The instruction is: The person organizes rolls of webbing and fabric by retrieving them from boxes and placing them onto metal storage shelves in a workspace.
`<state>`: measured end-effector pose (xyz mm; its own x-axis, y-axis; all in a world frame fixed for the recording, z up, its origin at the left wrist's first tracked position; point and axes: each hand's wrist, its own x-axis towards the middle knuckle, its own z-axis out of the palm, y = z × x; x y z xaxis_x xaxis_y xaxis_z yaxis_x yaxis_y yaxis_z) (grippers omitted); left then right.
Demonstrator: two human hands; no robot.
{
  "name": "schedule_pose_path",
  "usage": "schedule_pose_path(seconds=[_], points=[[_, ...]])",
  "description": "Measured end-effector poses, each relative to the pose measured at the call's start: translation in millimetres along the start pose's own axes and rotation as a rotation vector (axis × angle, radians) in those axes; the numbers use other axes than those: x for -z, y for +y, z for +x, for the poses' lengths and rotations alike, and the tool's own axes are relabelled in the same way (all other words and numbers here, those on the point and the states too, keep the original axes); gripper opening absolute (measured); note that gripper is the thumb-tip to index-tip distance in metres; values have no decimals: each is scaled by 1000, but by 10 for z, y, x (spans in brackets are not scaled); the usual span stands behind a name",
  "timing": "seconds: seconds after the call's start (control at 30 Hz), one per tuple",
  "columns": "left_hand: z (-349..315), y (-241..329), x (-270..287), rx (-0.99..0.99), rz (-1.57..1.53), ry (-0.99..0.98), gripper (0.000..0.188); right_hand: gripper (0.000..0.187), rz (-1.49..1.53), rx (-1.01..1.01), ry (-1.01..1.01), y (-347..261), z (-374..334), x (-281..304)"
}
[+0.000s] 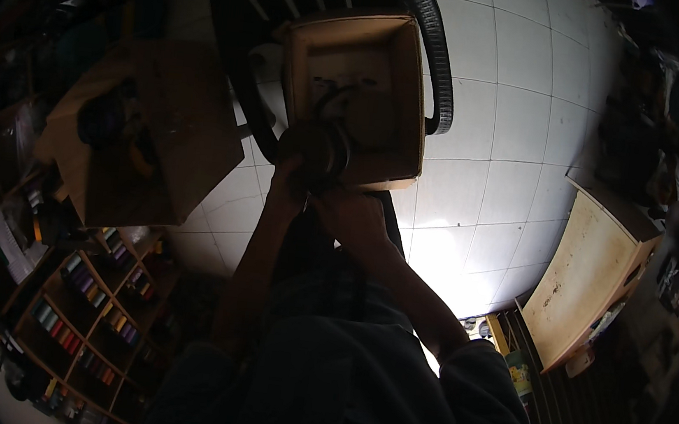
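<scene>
Just in front of my body, my left hand is closed on the near edge of a dark, round, roll-like thing with a paler band along its right side. Poor light hides its exact kind. Close beside it, my right hand has its fingers bent inward below the roll; what they pinch is too dark to name. A tiny bright glint shows between both hands. Beyond the roll stands an open cardboard box, partly overlapped by it. Inside the box lie a round pale disc-like thing and a dark curved strip.
The box rests on a dark plastic armchair. Left of it is a larger opened carton with dark things inside. A shelf rack of coloured thread spools stands lower left. A worn wooden tabletop is at right, over white floor tiles.
</scene>
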<state>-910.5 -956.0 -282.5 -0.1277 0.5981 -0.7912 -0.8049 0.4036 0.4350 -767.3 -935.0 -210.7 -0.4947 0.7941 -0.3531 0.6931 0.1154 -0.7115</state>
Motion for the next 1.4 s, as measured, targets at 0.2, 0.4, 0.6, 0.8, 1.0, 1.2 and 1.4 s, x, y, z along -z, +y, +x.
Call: schedule_pose_path(seconds=[0.2, 0.4, 0.6, 0.8, 1.0, 1.2, 1.4], points=[[27, 97, 216, 89, 71, -41, 43, 17, 448, -5, 297, 584, 81, 220], [227, -9, 561, -46, 197, -2, 37, 20, 494, -596, 112, 2008, 568, -516], [381, 15, 955, 97, 108, 77, 37, 31, -195, -66, -31, 2488, 1007, -1284], [354, -337, 1545, -304, 950, -67, 42, 27, -428, 80, -80, 2681, 1402, -2126], [296, -238, 1247, 174, 169, 4, 69, 23, -730, 88, -110, 2876, 1876, -2628], [323, -220, 1246, 127, 193, -92, 81, 21, -717, 276, 77, 2968, 1886, -2661], [349, -208, 1291, 107, 196, -154, 80, 27, -854, 263, -124, 2872, 1970, -2539]])
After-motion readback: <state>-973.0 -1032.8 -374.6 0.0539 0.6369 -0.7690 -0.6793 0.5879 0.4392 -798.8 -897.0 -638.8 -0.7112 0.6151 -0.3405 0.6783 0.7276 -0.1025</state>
